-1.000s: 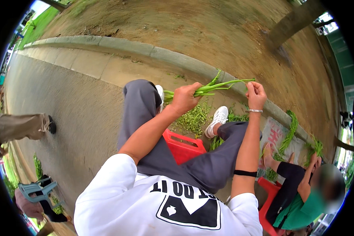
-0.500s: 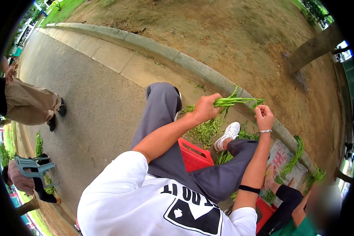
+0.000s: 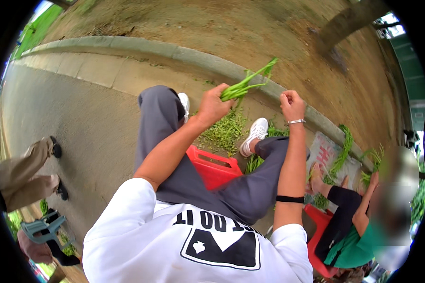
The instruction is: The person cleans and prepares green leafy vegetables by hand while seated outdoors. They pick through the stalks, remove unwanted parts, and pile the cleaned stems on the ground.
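A bunch of long green stems (image 3: 245,86) is gripped in my left hand (image 3: 215,103), its free ends slanting up to the right over the curb. My right hand (image 3: 292,104) is curled closed to the right of that bunch, apart from it; I cannot make out whether anything small is between its fingers. Below both hands, chopped greens (image 3: 222,132) lie scattered on the pavement beside my white shoe (image 3: 256,134). A red plastic stool (image 3: 208,165) shows between my legs.
At right, a seated person (image 3: 344,245) in green handles stems near a plastic sack (image 3: 325,150) with more greens. A person's legs (image 3: 33,179) stand at left, near a grey chair (image 3: 40,228) with someone seated. A concrete curb (image 3: 146,47) borders dirt and a tree trunk (image 3: 344,23).
The bunch in my left hand now tilts more steeply upward. My right hand, earlier at the stems' tips, is now separated from them. The camera view has shifted between frames.
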Tool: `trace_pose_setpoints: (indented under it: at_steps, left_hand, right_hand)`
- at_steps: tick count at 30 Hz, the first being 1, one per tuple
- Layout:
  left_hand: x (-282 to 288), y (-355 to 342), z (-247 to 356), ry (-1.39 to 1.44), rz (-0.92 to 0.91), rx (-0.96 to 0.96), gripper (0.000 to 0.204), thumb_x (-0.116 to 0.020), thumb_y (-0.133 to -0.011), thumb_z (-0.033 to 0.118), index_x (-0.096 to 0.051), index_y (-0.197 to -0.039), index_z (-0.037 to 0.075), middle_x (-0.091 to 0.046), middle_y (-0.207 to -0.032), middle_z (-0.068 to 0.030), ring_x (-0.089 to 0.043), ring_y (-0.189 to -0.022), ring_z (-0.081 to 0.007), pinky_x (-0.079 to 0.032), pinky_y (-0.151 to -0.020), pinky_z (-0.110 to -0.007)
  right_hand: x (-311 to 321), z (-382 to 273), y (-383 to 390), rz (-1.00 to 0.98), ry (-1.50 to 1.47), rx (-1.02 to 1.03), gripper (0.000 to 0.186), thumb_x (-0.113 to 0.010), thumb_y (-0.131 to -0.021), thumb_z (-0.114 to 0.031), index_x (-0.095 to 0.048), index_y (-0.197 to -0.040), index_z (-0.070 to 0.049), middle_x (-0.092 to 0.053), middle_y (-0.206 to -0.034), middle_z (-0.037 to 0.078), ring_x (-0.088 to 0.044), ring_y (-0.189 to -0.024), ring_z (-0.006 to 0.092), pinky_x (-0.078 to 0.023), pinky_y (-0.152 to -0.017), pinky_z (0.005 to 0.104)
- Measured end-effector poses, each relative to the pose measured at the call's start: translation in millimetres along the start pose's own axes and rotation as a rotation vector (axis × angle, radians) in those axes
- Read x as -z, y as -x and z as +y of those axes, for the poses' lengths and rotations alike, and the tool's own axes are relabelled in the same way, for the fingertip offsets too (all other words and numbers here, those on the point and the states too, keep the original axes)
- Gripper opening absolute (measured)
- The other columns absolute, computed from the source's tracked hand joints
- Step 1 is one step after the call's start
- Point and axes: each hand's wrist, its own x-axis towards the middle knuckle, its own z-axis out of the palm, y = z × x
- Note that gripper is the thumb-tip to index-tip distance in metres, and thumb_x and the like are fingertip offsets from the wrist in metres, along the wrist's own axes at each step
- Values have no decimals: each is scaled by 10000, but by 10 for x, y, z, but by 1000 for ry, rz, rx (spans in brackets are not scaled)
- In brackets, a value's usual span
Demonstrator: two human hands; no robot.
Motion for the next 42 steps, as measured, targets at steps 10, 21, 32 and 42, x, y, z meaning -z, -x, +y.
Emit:
trace_pose_setpoints:
  at_steps: [10, 21, 32, 42]
  left_hand:
    - [11, 58, 77, -185, -92, -181, 209, -663, -691, 47, -590, -886, 50, -595, -690, -140, -600, -608, -266, -450, -539, -317]
    - [-37, 134, 50, -156, -223, -258, 253, -672, -659, 46, -575, -890, 72, -594, -718, -154, -586, -664, -332, -451, -552, -373]
    - [-37, 136, 108, -72, -163, -174, 202, -645, -704, 5, -596, -897, 43, -594, -673, -103, -551, -578, -109, -434, -534, -260]
    - [-41, 95, 115, -69, -134, -86, 179, -658, -707, 45, -593, -874, 41, -594, -672, -135, -590, -592, -184, -444, -550, -288]
  right_hand:
    - [43, -289, 23, 191, -166, -45, 310, -613, -782, -122, -558, -1081, -61, -626, -782, 48, -559, -529, 92, -458, -483, 249]
    - [33, -148, -40, 237, -32, 38, 290, -632, -716, -50, -611, -1002, -97, -622, -854, 53, -582, -532, 129, -469, -518, 263]
    - [69, -164, -32, 281, -25, 78, 164, -639, -728, -76, -665, -890, -88, -628, -770, 66, -587, -554, 142, -462, -526, 251]
    - [61, -167, -17, 262, -52, 107, 150, -638, -749, -98, -678, -892, -81, -621, -771, 72, -586, -615, 166, -457, -551, 276]
